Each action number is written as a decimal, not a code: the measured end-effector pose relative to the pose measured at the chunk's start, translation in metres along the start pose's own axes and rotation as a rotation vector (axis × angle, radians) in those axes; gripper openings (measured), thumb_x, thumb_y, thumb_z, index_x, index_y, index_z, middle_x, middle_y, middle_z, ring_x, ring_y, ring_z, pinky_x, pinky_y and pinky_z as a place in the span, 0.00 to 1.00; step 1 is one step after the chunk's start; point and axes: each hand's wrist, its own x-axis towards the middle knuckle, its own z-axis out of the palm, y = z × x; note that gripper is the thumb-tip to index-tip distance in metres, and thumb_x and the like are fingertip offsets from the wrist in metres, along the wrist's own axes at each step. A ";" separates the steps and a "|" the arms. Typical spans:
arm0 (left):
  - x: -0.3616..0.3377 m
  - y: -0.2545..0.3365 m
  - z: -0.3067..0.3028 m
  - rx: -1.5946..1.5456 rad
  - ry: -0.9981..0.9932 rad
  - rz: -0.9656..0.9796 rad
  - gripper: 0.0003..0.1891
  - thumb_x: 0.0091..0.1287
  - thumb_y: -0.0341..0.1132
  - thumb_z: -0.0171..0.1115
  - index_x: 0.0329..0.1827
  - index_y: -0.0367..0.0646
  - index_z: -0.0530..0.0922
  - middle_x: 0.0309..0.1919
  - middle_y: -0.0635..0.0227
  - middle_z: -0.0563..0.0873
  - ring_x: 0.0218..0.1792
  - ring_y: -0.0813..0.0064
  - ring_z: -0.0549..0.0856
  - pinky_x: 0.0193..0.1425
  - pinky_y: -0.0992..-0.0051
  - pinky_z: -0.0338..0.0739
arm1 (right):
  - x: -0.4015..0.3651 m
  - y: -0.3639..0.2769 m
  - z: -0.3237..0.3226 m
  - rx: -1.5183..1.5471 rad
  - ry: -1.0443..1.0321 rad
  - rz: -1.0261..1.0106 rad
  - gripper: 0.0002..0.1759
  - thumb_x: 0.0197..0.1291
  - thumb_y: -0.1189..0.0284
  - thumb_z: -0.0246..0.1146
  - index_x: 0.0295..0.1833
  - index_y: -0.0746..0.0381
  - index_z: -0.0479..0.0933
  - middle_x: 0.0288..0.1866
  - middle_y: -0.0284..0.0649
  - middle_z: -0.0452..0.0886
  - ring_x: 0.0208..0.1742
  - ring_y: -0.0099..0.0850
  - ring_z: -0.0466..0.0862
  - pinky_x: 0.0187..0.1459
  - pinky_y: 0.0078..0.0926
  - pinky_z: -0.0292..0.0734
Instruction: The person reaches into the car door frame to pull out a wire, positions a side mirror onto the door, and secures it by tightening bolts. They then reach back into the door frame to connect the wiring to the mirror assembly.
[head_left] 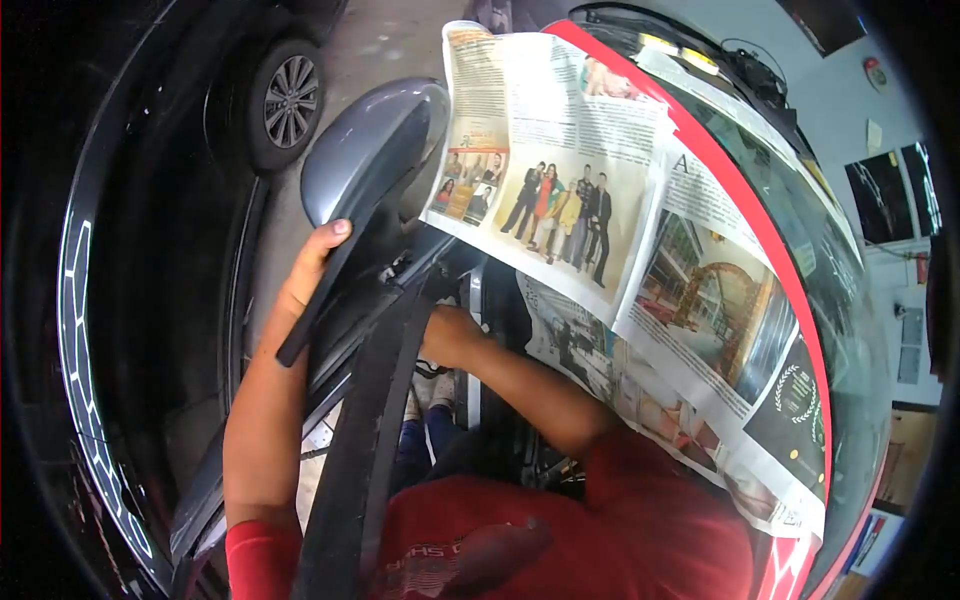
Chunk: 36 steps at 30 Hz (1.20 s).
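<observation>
A grey car side mirror (372,150) with a black lower part stands out from the door at upper left of centre. My left hand (322,250) is closed on its lower edge, thumb on top and the other fingers hidden behind it. My right hand (448,338) is curled at the inner side of the door, right beside the dark window frame (385,390). The frame partly covers its fingers, and I cannot tell what they hold. Newspaper sheets (560,130) hang close to the mirror's right side.
Red tape (735,165) holds the newspaper along the edge of the windscreen (840,330). Another dark car with a wheel (291,93) stands close on the left. Between the cars runs a narrow strip of floor (385,30). Frames hang on the wall at right.
</observation>
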 end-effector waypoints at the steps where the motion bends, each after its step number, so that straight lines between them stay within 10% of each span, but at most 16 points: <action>1: 0.001 0.000 0.002 0.007 0.020 0.002 0.41 0.67 0.57 0.69 0.76 0.37 0.76 0.64 0.53 0.88 0.60 0.58 0.88 0.71 0.60 0.80 | -0.001 0.001 -0.001 -0.019 -0.028 0.012 0.18 0.64 0.66 0.62 0.52 0.63 0.89 0.49 0.53 0.92 0.54 0.56 0.90 0.59 0.54 0.85; 27: -0.006 -0.003 0.034 0.030 0.296 0.098 0.37 0.69 0.52 0.75 0.67 0.26 0.78 0.51 0.53 0.89 0.45 0.63 0.91 0.53 0.63 0.88 | -0.001 0.010 -0.008 -0.002 -0.012 -0.104 0.20 0.71 0.59 0.63 0.61 0.58 0.87 0.62 0.50 0.90 0.61 0.53 0.89 0.60 0.50 0.85; 36: -0.008 -0.001 0.033 0.109 0.273 -0.005 0.39 0.69 0.62 0.67 0.71 0.36 0.80 0.56 0.56 0.88 0.51 0.63 0.88 0.58 0.63 0.83 | -0.002 -0.004 -0.025 0.000 -0.034 -0.067 0.19 0.70 0.60 0.64 0.59 0.59 0.87 0.59 0.50 0.91 0.58 0.53 0.90 0.58 0.50 0.86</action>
